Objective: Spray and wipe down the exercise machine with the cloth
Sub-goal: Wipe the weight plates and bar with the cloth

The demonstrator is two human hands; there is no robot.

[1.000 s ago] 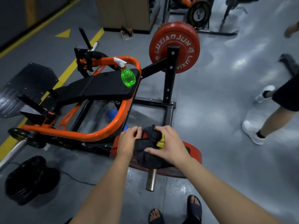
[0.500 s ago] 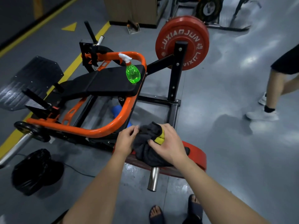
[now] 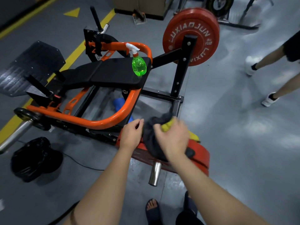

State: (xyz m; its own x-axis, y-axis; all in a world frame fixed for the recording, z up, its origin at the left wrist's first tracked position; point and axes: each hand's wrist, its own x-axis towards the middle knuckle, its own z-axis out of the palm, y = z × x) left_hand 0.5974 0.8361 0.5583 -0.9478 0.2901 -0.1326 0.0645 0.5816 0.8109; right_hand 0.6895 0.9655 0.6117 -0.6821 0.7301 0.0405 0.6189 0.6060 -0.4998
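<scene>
The grey floor (image 3: 227, 127) carries an exercise machine (image 3: 113, 118) with an orange tube frame and a long black pad (image 3: 113, 73). A red weight plate (image 3: 191, 36) stands upright at its far side. A second red plate (image 3: 201, 153) sits on a steel sleeve (image 3: 155, 175) nearest the person. A black bag (image 3: 35, 158) lies on the floor to the left. The dark cloth (image 3: 152, 140), with a yellow part, is bunched on top of the near plate. The green spray bottle (image 3: 139, 66) stands upright on the pad's right end. The right hand (image 3: 173, 140) lies over the cloth, fingers curled around its yellow part. The left hand (image 3: 131, 135) sits at the cloth's left edge with fingers curled; whether it pinches the fabric cannot be told.
</scene>
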